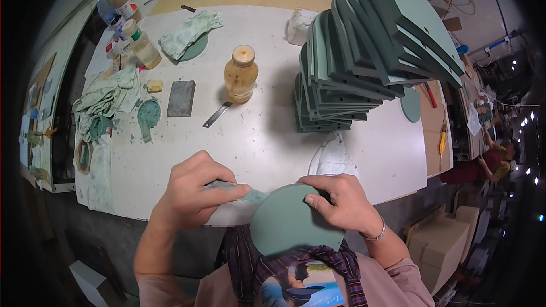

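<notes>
My left hand (196,190) is closed around a flat, green-smeared putty knife (254,195). The knife's blade end meets the left edge of a rounded green panel (293,224). Gripping that panel at its upper right is my right hand (344,203), thumb on the face and fingers over the rim; part of the fingers is hidden behind it. The panel is tilted up in front of my lap, its lower edge against a dark plaid cloth (242,247). A crumpled white cloth (334,159) lies on the table just beyond my right hand.
A tall, uneven stack of green panels (364,40) leans at the right. Midtable stand a jar of yellowish liquid (241,77), a metal blade (217,115) and a grey block (181,98). Bottles (142,45) and stained rags (114,94) crowd the left. A person (489,162) is far right.
</notes>
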Tool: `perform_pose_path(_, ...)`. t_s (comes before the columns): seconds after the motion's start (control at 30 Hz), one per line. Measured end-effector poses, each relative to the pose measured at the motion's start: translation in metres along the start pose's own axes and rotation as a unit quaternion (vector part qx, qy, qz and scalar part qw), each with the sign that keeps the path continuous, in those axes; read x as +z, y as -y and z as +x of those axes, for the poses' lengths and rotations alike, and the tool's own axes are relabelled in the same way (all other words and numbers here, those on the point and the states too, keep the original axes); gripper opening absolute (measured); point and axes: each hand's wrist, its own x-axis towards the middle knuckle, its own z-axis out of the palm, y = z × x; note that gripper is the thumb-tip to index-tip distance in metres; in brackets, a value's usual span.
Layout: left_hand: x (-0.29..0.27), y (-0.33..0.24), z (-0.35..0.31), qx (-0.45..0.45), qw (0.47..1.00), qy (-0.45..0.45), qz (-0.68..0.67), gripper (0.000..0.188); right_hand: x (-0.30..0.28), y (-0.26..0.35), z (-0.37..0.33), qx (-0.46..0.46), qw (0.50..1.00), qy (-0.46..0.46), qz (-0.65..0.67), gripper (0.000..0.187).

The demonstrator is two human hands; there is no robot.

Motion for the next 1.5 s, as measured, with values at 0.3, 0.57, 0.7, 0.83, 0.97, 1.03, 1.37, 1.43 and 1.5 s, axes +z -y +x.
perform_pose_path(0.3,-0.005,0.004,0.007,-0.013,0.999,-0.035,-0.004,0.035,-0.033,0.009,0.025,0.009,0.999,0.027,-0.044,0.027)
perform_pose_path(0.57,0.000,0.005,0.007,-0.008,0.999,-0.039,-0.035,0.035,-0.035,0.031,0.024,0.011,0.987,0.127,-0.095,0.028)
perform_pose_path(0.7,0.004,0.007,0.010,0.000,0.998,-0.020,-0.052,0.034,-0.033,0.031,0.025,-0.016,0.988,0.121,-0.100,0.028)
perform_pose_path(0.83,0.005,0.008,0.017,0.022,0.998,0.004,-0.064,0.031,-0.032,0.031,0.025,-0.011,0.983,0.140,-0.116,0.028)
perform_pose_path(0.97,0.006,0.010,0.019,0.033,0.997,-0.002,-0.065,0.030,-0.032,0.033,0.025,-0.005,0.982,0.145,-0.121,0.028)
perform_pose_path(1.03,0.003,0.010,0.021,0.043,0.998,0.015,-0.053,0.033,-0.031,0.033,0.025,-0.010,0.982,0.142,-0.124,0.028)
perform_pose_path(1.37,0.002,0.013,0.026,0.059,0.995,0.041,-0.070,0.035,-0.027,0.034,0.026,-0.028,0.981,0.135,-0.139,0.028)
perform_pose_path(1.43,0.002,0.013,0.027,0.057,0.994,0.055,-0.076,0.034,-0.026,0.034,0.026,-0.031,0.981,0.133,-0.141,0.028)
perform_pose_path(1.5,0.003,0.014,0.028,0.059,0.993,0.059,-0.078,0.034,-0.025,0.034,0.026,-0.033,0.981,0.131,-0.142,0.028)
